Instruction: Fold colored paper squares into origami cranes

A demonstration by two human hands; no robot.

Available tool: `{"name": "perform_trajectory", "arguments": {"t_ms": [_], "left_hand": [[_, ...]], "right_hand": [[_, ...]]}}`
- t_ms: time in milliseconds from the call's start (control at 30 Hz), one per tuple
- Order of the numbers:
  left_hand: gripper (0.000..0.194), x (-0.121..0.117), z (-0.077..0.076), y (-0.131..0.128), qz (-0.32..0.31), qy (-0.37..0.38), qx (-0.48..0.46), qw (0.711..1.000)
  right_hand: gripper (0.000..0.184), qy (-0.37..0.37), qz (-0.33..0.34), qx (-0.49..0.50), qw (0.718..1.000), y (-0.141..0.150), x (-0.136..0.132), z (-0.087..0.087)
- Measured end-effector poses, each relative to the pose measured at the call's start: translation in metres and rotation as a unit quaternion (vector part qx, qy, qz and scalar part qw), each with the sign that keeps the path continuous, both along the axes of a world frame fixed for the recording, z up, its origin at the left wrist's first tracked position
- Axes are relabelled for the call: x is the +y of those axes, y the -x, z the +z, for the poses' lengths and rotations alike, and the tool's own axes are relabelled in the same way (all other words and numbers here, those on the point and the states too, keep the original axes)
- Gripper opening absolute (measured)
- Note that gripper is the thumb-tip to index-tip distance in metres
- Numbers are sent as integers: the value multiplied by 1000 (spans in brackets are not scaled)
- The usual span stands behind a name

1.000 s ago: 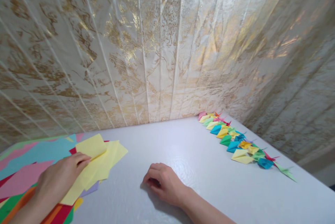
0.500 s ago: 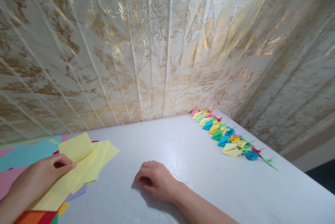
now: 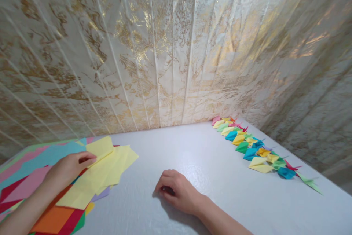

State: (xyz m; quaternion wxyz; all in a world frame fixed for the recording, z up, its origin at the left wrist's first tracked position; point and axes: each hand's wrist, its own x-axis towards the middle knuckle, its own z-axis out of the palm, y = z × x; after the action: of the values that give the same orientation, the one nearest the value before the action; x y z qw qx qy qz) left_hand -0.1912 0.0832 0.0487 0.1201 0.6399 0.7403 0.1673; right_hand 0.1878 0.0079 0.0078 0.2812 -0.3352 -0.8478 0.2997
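Observation:
My left hand pinches the lifted corner of a yellow paper sheet on top of several loose yellow sheets. These lie on a spread of coloured paper at the table's left. My right hand rests on the white table near the middle, fingers curled under; nothing shows in them.
A row of several folded paper cranes in many colours runs along the table's right side toward the back corner. A cream and gold patterned cloth hangs behind and to the right of the table.
My left hand has kept its pinch on the top yellow sheet, raising its corner a little. The right hand has stayed curled in place. The camera view has shifted slightly.

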Motion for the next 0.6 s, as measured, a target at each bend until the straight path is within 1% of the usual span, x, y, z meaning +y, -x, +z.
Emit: {"name": "perform_trajectory", "arguments": {"t_ms": [67, 100, 200, 233, 300, 333, 367, 433, 500, 533, 600], "left_hand": [[26, -12, 3, -23, -2, -12, 9, 1000], [27, -20, 3, -38, -17, -18, 9, 1000], [22, -47, -3, -97, -99, -37, -2, 994], [19, -57, -6, -118, -142, -45, -11, 989], [16, -74, -13, -156, -188, -39, -26, 981], [15, -82, -16, -173, -216, -33, -40, 975], [14, -89, -19, -186, -228, -32, -54, 972], [14, -99, -26, -206, -241, -23, -75, 967], [14, -105, -31, -217, -247, -17, -93, 964], [12, -106, -34, -220, -248, -17, -102, 963], [9, -106, -39, -219, -251, -41, -115, 960]], "right_hand": [[31, 5, -9, 16, 1000, -3, 1, 2], [33, 6, -21, 26, 999, -6, 3, 4], [39, 1, -73, 44, 996, -15, 7, 14], [42, -5, -83, 41, 996, -19, 8, 17], [49, -27, -79, 7, 997, -27, 9, 24], [50, -37, -67, -21, 997, -32, 9, 26], [47, -46, -49, -55, 996, -37, 8, 27], [30, -50, -15, -106, 993, -47, 6, 27], [9, -36, 1, -120, 992, -56, 5, 24], [5, -21, -1, -116, 993, -59, 5, 22], [18, 21, -30, -102, 994, -60, 6, 19]]}}
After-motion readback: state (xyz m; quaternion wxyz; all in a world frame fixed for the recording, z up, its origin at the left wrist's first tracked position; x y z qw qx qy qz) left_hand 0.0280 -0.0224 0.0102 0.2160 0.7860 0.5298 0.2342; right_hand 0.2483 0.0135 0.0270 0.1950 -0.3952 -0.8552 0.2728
